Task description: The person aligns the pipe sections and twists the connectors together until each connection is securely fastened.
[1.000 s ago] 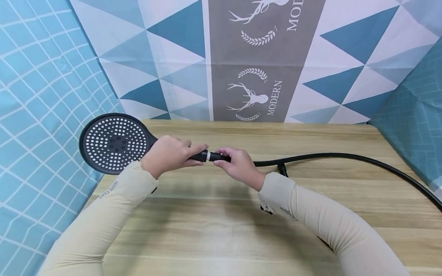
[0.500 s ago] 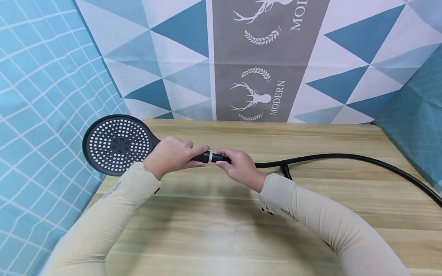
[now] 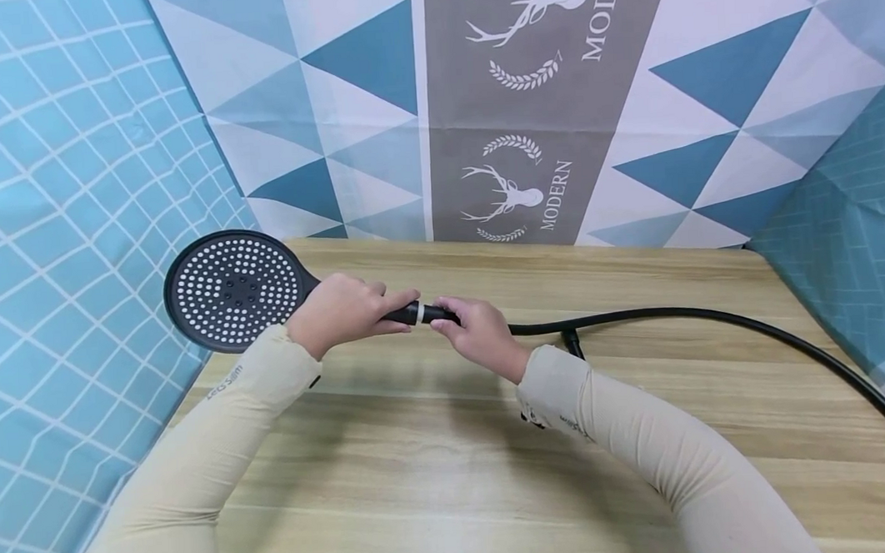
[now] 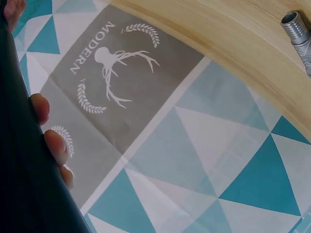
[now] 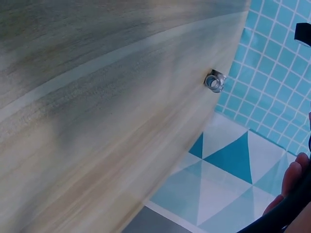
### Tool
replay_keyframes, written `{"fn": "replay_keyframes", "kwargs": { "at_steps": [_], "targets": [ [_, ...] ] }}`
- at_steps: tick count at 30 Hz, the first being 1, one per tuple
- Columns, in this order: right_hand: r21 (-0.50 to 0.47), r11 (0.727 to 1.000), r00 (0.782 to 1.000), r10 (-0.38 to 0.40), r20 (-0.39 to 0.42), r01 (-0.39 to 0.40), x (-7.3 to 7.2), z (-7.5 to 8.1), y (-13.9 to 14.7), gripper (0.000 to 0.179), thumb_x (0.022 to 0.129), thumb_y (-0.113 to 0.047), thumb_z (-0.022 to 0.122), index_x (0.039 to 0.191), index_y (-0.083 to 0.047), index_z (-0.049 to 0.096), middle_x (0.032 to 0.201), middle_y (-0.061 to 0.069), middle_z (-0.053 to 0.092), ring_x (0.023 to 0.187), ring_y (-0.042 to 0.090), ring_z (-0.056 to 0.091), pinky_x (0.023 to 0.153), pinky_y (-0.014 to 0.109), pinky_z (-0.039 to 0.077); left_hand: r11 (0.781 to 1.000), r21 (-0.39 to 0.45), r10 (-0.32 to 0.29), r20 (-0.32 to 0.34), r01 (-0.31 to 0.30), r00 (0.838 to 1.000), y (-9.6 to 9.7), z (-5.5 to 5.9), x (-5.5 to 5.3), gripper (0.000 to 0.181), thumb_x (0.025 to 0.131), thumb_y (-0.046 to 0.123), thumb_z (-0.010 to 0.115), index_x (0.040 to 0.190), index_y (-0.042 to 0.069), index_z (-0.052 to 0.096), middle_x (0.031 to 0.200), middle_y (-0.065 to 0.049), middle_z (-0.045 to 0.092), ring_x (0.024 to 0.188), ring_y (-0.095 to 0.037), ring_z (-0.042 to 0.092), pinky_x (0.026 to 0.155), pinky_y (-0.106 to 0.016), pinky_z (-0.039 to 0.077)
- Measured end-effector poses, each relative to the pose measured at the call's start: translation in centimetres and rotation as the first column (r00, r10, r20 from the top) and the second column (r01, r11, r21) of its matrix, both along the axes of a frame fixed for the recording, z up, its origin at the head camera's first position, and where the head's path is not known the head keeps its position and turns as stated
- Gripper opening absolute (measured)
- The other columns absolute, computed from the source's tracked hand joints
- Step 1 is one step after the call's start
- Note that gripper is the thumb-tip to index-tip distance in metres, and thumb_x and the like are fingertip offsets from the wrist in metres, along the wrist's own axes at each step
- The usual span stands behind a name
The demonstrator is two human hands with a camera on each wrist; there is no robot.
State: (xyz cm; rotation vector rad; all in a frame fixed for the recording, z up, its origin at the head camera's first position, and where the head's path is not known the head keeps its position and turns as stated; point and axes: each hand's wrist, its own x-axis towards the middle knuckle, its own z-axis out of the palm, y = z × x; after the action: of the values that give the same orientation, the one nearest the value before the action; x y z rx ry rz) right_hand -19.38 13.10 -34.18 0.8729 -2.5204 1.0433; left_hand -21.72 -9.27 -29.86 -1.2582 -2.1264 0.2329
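A round black shower head [image 3: 236,291] with pale nozzle dots faces up at the left in the head view. My left hand [image 3: 339,309] grips its handle, index finger stretched along it; curled fingertips [image 4: 55,145] show past the dark handle [image 4: 19,155] in the left wrist view. The thumb and fingers of my right hand [image 3: 481,333] pinch the black end of a shower hose [image 3: 670,311]. A white ring [image 3: 420,313] shows between handle and hose end, which line up. Fingers [image 5: 293,175] curl by the hose [image 5: 279,216] in the right wrist view.
The hose arcs right along the wooden table [image 3: 423,478] and off its edge. A short black part [image 3: 573,343] lies under the hose. A threaded metal fitting [image 4: 297,31] lies on the table, behind the hands. Patterned sheets [image 3: 358,105] stand around the back and sides.
The head view has shifted slightly. Both hands keep the same hold on the shower head and hose end, with almost no visible movement.
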Motion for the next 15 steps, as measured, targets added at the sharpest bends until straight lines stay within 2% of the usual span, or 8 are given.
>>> {"fn": "replay_keyframes", "kwargs": {
  "at_steps": [2, 5, 7, 9, 11, 13, 15],
  "targets": [
    [0.025, 1.0, 0.999, -0.002, -0.046, 0.003, 0.01, 0.0, 0.06, 0.014, 0.091, -0.013, 0.067, 0.098, -0.001, 0.066, 0.068, 0.002, 0.054, 0.056, 0.012, 0.046, 0.055, 0.025, 0.039, 1.0, 0.001, 0.002, 0.007, -0.002, 1.0, -0.04, 0.03, 0.02, 0.041, 0.082, 0.049, 0.073, 0.107, 0.018, 0.063, 0.055, -0.004, 0.052, 0.038, -0.016, 0.041, 0.038, -0.035, 0.042],
    [0.11, 0.994, 0.98, -0.002, -0.198, 0.024, -0.05, -0.04, 0.12, 0.022, 0.089, -0.018, 0.071, 0.104, -0.002, 0.068, 0.077, 0.004, 0.066, 0.061, 0.014, 0.056, 0.057, 0.028, 0.046, 1.0, 0.006, 0.007, 0.019, -0.007, 1.0, -0.11, 0.08, 0.07, 0.04, 0.082, 0.048, 0.073, 0.108, 0.019, 0.063, 0.055, -0.004, 0.052, 0.037, -0.016, 0.04, 0.038, -0.035, 0.042],
    [0.173, 0.983, 0.944, 0.004, -0.33, 0.057, -0.12, -0.04, 0.11, 0.027, 0.087, -0.022, 0.074, 0.104, -0.002, 0.069, 0.085, 0.006, 0.071, 0.065, 0.015, 0.063, 0.06, 0.03, 0.051, 1.0, 0.009, 0.009, 0.022, -0.009, 1.0, -0.13, 0.12, 0.1, 0.039, 0.083, 0.047, 0.073, 0.107, 0.019, 0.063, 0.056, -0.004, 0.052, 0.037, -0.016, 0.041, 0.038, -0.036, 0.042],
    [0.231, 0.967, 0.891, 0.01, -0.454, 0.106, -0.23, -0.02, 0.01, 0.029, 0.085, -0.025, 0.075, 0.103, -0.002, 0.069, 0.089, 0.008, 0.073, 0.071, 0.016, 0.067, 0.062, 0.033, 0.053, 1.0, 0.014, 0.009, 0.021, -0.01, 1.0, -0.13, 0.14, 0.1, 0.037, 0.083, 0.046, 0.073, 0.106, 0.019, 0.064, 0.056, -0.004, 0.052, 0.038, -0.016, 0.041, 0.038, -0.037, 0.042],
    [0.277, 0.949, 0.848, 0.017, -0.53, 0.154, -0.31, -0.06, -0.11, 0.028, 0.086, -0.026, 0.074, 0.1, -0.002, 0.068, 0.086, 0.007, 0.073, 0.073, 0.017, 0.069, 0.063, 0.034, 0.052, 1.0, 0.012, 0.008, 0.01, -0.008, 1.0, -0.11, 0.13, 0.08, 0.037, 0.083, 0.047, 0.073, 0.106, 0.019, 0.063, 0.057, -0.004, 0.052, 0.038, -0.017, 0.042, 0.038, -0.037, 0.043],
    [0.3, 0.936, 0.822, 0.022, -0.569, 0.182, -0.34, -0.16, -0.2, 0.026, 0.088, -0.026, 0.072, 0.097, -0.002, 0.065, 0.082, 0.007, 0.072, 0.072, 0.018, 0.069, 0.065, 0.035, 0.05, 1.0, 0.014, -0.002, -0.003, 0.002, 1.0, -0.07, 0.06, 0.01, 0.037, 0.082, 0.047, 0.073, 0.105, 0.02, 0.063, 0.056, -0.004, 0.052, 0.038, -0.017, 0.043, 0.038, -0.038, 0.043],
    [0.317, 0.928, 0.818, 0.025, -0.575, 0.194, -0.32, -0.21, -0.24, 0.024, 0.089, -0.026, 0.07, 0.093, -0.003, 0.062, 0.077, 0.006, 0.069, 0.067, 0.017, 0.066, 0.067, 0.036, 0.046, 1.0, 0.009, -0.006, -0.016, 0.006, 1.0, -0.04, 0.01, -0.03, 0.038, 0.082, 0.048, 0.073, 0.105, 0.02, 0.062, 0.057, -0.003, 0.051, 0.038, -0.017, 0.044, 0.038, -0.038, 0.043]
  ]
}}
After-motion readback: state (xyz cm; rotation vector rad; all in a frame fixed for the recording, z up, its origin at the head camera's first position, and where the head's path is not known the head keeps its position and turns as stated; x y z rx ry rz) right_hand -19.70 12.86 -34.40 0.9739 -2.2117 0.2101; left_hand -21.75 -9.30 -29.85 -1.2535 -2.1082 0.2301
